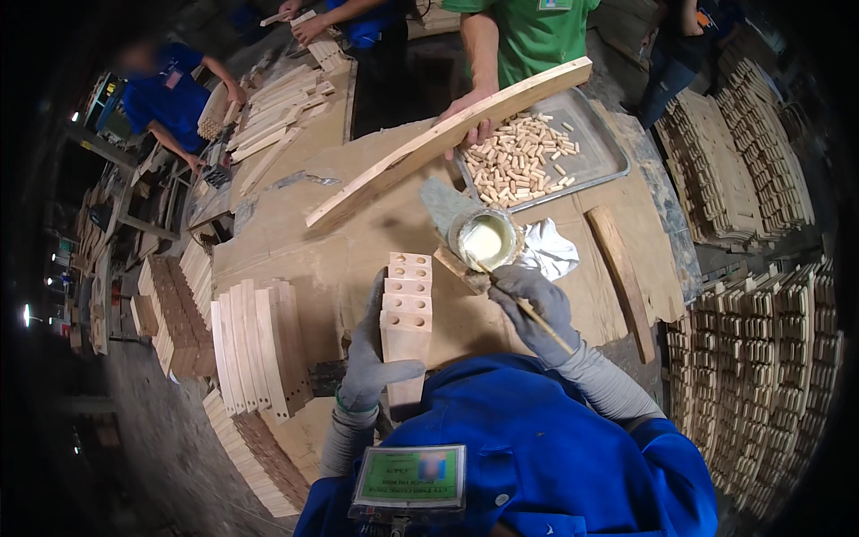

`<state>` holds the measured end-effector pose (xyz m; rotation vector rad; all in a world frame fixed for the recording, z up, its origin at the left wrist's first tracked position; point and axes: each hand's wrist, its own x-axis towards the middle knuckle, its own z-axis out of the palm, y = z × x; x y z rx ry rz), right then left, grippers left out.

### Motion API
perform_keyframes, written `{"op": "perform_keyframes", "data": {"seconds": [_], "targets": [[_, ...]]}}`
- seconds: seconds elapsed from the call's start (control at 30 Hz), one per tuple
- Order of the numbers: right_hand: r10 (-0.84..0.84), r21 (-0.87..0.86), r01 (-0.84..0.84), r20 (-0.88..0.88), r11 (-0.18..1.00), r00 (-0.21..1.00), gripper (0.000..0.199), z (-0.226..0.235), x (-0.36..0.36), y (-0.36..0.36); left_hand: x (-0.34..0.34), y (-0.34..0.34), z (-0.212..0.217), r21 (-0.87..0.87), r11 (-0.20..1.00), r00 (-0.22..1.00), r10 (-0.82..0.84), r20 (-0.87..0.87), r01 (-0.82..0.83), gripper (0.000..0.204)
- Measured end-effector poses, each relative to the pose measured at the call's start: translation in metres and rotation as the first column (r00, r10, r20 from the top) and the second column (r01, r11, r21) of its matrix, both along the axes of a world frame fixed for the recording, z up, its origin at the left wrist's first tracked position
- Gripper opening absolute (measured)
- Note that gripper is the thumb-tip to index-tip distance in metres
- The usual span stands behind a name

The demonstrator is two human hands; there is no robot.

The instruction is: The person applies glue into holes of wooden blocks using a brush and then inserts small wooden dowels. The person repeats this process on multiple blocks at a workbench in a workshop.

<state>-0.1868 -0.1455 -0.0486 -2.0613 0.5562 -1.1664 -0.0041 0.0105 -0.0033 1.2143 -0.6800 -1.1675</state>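
Blue work shirt (537, 447) with a green-framed badge (409, 476) fills the lower edge, nearest the lens; above it, both grey-gloved hands are at work. Left hand (371, 358) is wrapped around a stack of pale wooden blocks with round drilled holes (407, 309), thumb across the near face, fingers closed behind; the holed faces point up, away from the palm. Right hand (534, 304) is pinched shut on a thin wooden stick (537, 315); its tip reaches just beyond the fingertips into a small round tin of pale glue (486, 240), which sits on the brown table (358, 233). Judged step: loading the stick with glue; the next move calls for carrying the tip across to the holes beside the left thumb without dripping. Beyond the tin, a metal tray of short wooden dowels (523, 157); another person's hand (470, 121) holds a long curved wooden slat (447, 139) there; more pale slats (259, 353) stand left of the left hand.
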Motion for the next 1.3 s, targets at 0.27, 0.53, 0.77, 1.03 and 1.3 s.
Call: {"op": "perform_keyframes", "data": {"seconds": [0.27, 0.53, 0.77, 1.03, 1.3], "targets": [[0.001, 0.798, -0.236, 0.283, 0.554, 0.959, 0.018, 0.099, 0.011, -0.047, -0.010, -0.010, 0.003, -0.080, 0.992, 0.996, -0.093, 0.001, 0.092, 0.118], [0.327, 0.771, -0.333, 0.171, 0.543, 0.929, 0.019, 0.128, 0.026, -0.049, -0.011, -0.012, -0.001, -0.106, 0.984, 0.987, -0.134, 0.085, 0.143, 0.119], [0.421, 0.746, -0.275, -0.007, 0.606, 0.907, 0.022, 0.125, 0.029, -0.047, -0.011, -0.011, -0.010, -0.098, 0.987, 0.989, -0.122, 0.087, 0.130, 0.120], [0.430, 0.683, -0.272, -0.068, 0.678, 0.900, 0.019, 0.127, 0.026, -0.053, -0.011, -0.013, -0.015, -0.133, 0.980, 0.988, -0.135, 0.077, 0.145, 0.121], [0.373, 0.742, -0.358, 0.156, 0.567, 0.915, 0.015, 0.139, 0.031, -0.051, -0.009, -0.012, -0.019, -0.101, 0.982, 0.974, -0.140, 0.180, 0.159, 0.118]]}}
